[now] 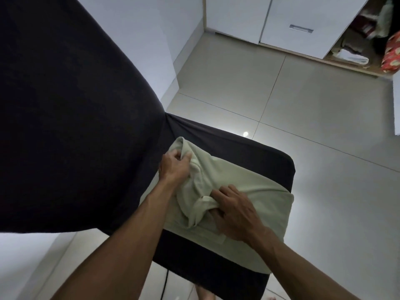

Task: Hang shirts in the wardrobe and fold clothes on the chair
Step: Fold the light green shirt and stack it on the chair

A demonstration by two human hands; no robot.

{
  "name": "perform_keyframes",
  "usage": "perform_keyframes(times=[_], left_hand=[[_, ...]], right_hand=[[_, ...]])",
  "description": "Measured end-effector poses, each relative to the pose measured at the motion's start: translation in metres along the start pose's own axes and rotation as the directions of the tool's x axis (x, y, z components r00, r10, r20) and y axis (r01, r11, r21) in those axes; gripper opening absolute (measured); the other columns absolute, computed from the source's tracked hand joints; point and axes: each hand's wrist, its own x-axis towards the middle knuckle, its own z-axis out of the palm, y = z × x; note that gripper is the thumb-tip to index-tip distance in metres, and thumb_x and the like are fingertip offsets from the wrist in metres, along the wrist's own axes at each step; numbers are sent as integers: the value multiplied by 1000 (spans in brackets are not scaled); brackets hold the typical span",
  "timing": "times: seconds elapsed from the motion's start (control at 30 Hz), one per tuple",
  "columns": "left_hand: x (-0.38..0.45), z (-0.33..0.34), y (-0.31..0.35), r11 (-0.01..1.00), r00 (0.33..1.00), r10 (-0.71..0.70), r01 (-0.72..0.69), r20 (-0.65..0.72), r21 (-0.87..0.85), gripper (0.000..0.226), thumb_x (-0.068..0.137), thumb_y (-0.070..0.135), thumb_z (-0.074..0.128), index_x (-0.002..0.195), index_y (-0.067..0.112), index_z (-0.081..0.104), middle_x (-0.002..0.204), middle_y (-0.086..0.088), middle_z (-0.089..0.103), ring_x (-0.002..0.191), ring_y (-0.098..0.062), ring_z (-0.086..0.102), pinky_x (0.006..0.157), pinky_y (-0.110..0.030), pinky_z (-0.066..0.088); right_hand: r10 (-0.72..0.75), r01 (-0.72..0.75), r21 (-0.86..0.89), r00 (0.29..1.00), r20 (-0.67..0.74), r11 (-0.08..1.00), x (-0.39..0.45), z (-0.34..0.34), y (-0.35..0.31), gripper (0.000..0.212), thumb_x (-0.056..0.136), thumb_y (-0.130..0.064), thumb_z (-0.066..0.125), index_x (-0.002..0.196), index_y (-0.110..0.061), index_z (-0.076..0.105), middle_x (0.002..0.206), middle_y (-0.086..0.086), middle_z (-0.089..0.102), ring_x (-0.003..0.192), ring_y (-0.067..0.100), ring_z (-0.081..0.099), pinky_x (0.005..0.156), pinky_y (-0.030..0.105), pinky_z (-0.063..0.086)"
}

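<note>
Head view: shirt (238, 180) lies across the chair (249, 148) seat, its 3 o'clock edge draped over the seat's edge; bare floor (303, 115) lies open from 12 to 3 o'clock. Left hand (174, 167), at 10 o'clock, pinches a fold closed. Right hand (234, 213) clutches bunched fabric at centre. Wardrobe (281, 24) stands at 1 o'clock.

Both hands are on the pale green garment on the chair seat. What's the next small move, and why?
Probably draw the bunched fabric flat. The left hand and right hand each pinch a crumpled fold of the pale green garment, while the rest already lies smooth across the chair seat.
</note>
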Motion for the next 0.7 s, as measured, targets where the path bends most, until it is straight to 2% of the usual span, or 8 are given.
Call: perform_keyframes(times=[0.1, 0.17, 0.23, 0.3, 0.37, 0.5, 0.6, 0.7], left_hand=[[-10, -11, -15, 986, 981, -161, 165, -105, 27, 37, 92, 29, 51, 105, -1, 68, 108, -18, 68, 103, -38, 60, 78, -35, 44], [-14, -16, -30, 954, 957, -272, 282, -97, 104, 42, 89, 33, 53, 108, -1, 68, 113, -18, 67, 99, -36, 60, 76, -35, 45], [-14, -18, -35, 944, 956, -287, 294, -66, 147, 41, 86, 41, 56, 104, 6, 68, 106, -11, 66, 91, -30, 57, 74, -34, 42], [-7, -20, -27, 960, 972, -224, 233, -71, 157, 45, 80, 52, 58, 99, 12, 68, 99, -4, 65, 90, -28, 57, 81, -35, 46], [6, -19, -16, 969, 981, -179, 189, -77, 159, 54, 72, 62, 58, 95, 16, 70, 101, -3, 68, 98, -30, 61, 92, -42, 49], [40, -8, 4, 967, 983, -174, 183, -62, 176, 58, 75, 61, 64, 106, 13, 73, 114, -9, 70, 110, -33, 63, 100, -45, 48], [64, -4, 10, 979, 974, -187, 196, -128, 61, 34, 87, 37, 68, 107, 11, 75, 115, -11, 71, 110, -30, 64, 101, -37, 48], [74, 1, 5, 971, 960, -201, 222, -195, 87, 29, 89, 35, 67, 108, 15, 75, 116, -9, 70, 114, -29, 62, 102, -36, 45]], right_hand=[[-83, 83, 11, 996, 25, 996, -9, -7, 0, 12, 83, -33, 56, 88, -22, 59, 83, -1, 56, 76, 23, 52, 64, 41, 46], [-151, 158, -69, 984, 100, 985, -14, -13, -2, 18, 82, -40, 56, 87, -24, 60, 86, -2, 57, 79, 23, 53, 67, 37, 45], [-165, 191, -136, 969, 186, 972, -17, -19, -4, 26, 79, -49, 57, 91, -27, 62, 91, -5, 58, 85, 21, 54, 73, 37, 45], [-168, 200, -159, 967, 193, 967, -16, -25, -3, 34, 76, -52, 57, 99, -29, 65, 98, -6, 59, 89, 20, 54, 75, 37, 44], [-125, 136, -132, 988, 89, 982, -12, -30, -1, 34, 77, -45, 58, 103, -26, 65, 102, -3, 59, 91, 20, 54, 74, 37, 44], [185, -207, -170, 973, -137, 964, 11, -33, 21, 29, 83, -27, 55, 112, -21, 61, 106, -1, 58, 93, 21, 52, 74, 38, 47], [368, -374, -166, 927, -65, 912, 27, -41, 48, 23, 95, -30, 53, 117, -26, 55, 109, -4, 57, 100, 19, 47, 81, 37, 42], [384, -382, -65, 923, 25, 922, 33, -50, 64, 19, 96, -29, 56, 115, -27, 56, 104, -7, 59, 101, 17, 48, 87, 40, 44]])
